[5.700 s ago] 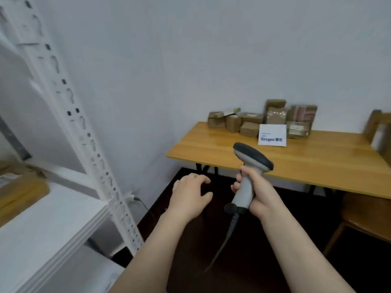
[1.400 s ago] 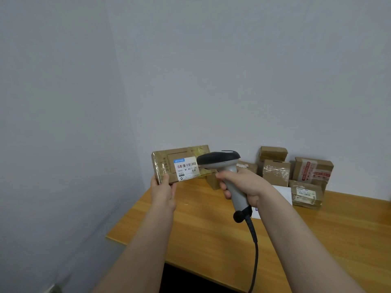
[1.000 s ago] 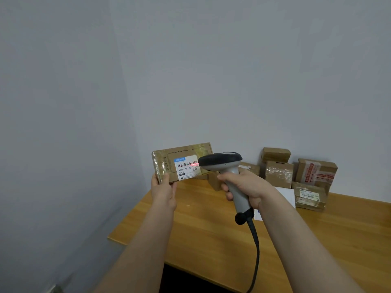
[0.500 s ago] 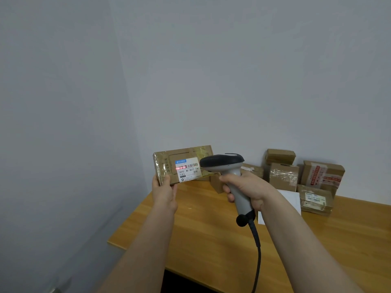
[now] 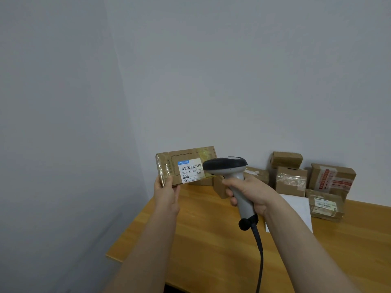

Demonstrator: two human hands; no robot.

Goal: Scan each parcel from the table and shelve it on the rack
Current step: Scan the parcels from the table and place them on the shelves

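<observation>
Parcel [image 5: 186, 166], flat taped carton, held upright above tabletop [image 5: 211, 250] left end; left hand [image 5: 167, 197] fingers [image 5: 169, 183] pinching its lower-left corner. Probably light, stiff, tape-slick: best gripped by short edge, clear of label [image 5: 191, 170]. Barcode scanner [image 5: 228, 168] aimed at label, right hand [image 5: 251, 195] fingers wrapped round handle. More parcels [image 5: 291, 180] far right.

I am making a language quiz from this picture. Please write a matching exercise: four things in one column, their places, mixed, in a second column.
1 flat parcel
2 scanner
3 black cable
4 red-taped box

A gripped by the right hand
B at the back of the table
C held up by the left hand
D hanging below the scanner

Pairs: 1-C, 2-A, 3-D, 4-B
</observation>
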